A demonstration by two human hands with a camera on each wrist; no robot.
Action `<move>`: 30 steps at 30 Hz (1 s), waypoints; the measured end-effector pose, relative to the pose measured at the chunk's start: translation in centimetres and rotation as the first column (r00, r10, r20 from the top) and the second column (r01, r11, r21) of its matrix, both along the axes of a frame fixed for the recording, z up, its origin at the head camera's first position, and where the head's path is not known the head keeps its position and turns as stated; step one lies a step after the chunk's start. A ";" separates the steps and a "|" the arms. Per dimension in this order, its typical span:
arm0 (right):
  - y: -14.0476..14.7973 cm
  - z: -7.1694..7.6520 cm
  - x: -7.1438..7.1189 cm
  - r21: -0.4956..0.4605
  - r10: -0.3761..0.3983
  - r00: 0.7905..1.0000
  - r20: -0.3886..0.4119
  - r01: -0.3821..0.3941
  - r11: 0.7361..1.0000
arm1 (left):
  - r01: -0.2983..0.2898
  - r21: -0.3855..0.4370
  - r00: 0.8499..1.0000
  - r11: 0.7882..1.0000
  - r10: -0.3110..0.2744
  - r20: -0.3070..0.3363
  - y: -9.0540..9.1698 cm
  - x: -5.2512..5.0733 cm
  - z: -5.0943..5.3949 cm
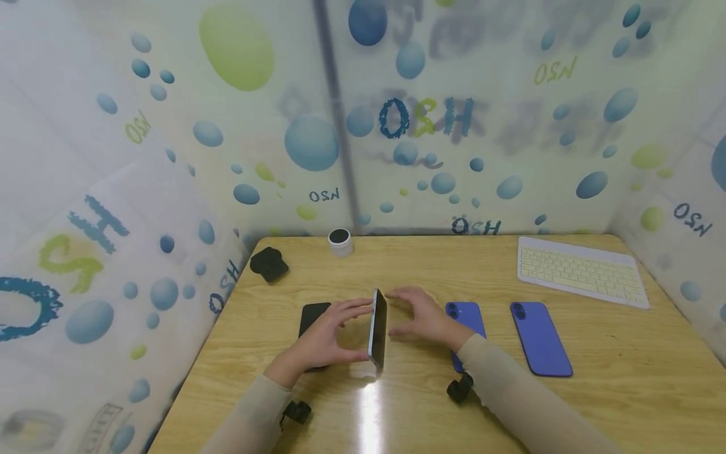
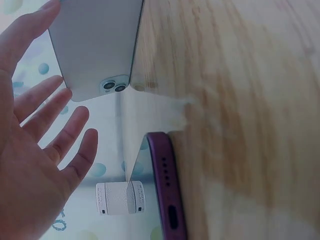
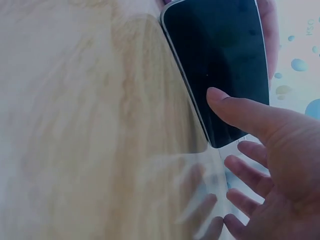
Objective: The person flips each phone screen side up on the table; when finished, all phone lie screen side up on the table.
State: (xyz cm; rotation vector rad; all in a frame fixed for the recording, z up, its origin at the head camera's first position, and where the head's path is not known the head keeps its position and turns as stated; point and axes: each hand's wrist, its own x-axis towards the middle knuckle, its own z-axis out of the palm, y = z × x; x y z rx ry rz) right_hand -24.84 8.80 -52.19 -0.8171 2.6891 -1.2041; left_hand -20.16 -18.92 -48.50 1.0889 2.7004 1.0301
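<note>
A silver-grey smartphone stands on its long edge on the wooden table, its dark screen turned toward my right hand. My left hand holds it by the edge, thumb at the near end and fingers farther back. In the left wrist view the phone's pale back and camera lenses face the left palm. My right hand is beside the screen with fingers spread, seemingly just apart from it. Beneath the left hand lies another phone, screen up, with a purple frame in the left wrist view.
Two blue phones lie back up on the right: one partly under the right forearm, the other farther right. A white keyboard is at the back right. A white cylinder and a black object stand at the back left.
</note>
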 end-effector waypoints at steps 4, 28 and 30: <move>-0.1 -0.4 -0.2 0.037 -0.001 0.999 -0.033 0.003 0.999 | -0.010 0.001 1.000 1.000 0.010 0.009 -0.2 0.1 0.1; -1.0 0.1 0.2 0.108 -0.001 0.998 -0.061 0.008 0.994 | -0.081 -0.048 0.997 0.996 0.080 -0.017 -1.2 0.4 0.1; -0.9 0.2 0.3 0.112 0.001 0.998 -0.055 0.005 0.994 | -0.095 -0.069 0.995 0.993 0.094 -0.020 -1.3 0.4 0.1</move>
